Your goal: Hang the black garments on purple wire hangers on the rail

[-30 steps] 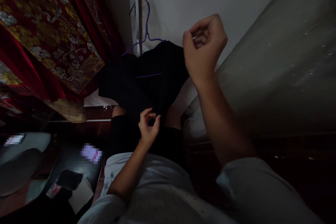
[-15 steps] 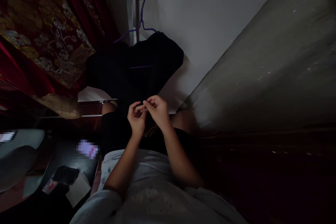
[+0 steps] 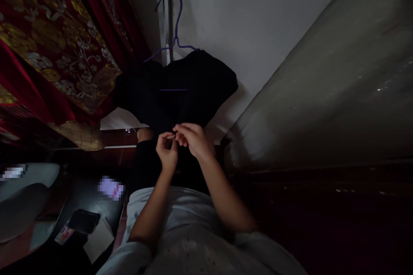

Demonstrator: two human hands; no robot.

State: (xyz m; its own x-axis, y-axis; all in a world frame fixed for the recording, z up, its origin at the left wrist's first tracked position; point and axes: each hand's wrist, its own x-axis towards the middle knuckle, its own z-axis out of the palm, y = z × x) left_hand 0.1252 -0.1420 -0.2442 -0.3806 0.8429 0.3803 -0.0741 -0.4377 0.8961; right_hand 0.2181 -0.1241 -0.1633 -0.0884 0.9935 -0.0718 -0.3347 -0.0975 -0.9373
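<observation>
A black garment (image 3: 180, 90) hangs on a purple wire hanger (image 3: 177, 25) against a white wall. My left hand (image 3: 167, 152) and my right hand (image 3: 192, 139) meet just below its lower edge, fingertips pinched together and touching. Whatever the fingers hold is too small and dark to make out. Both forearms reach up from my light shirt at the bottom of the view.
A red and gold patterned curtain (image 3: 54, 38) hangs at the left. A large grey slanted panel (image 3: 329, 94) fills the right. A dark phone (image 3: 84, 221), a card and papers lie on a dark surface at the lower left.
My right hand has come down from high at the right to meet my left hand below the garment. The two hands now pinch together.
</observation>
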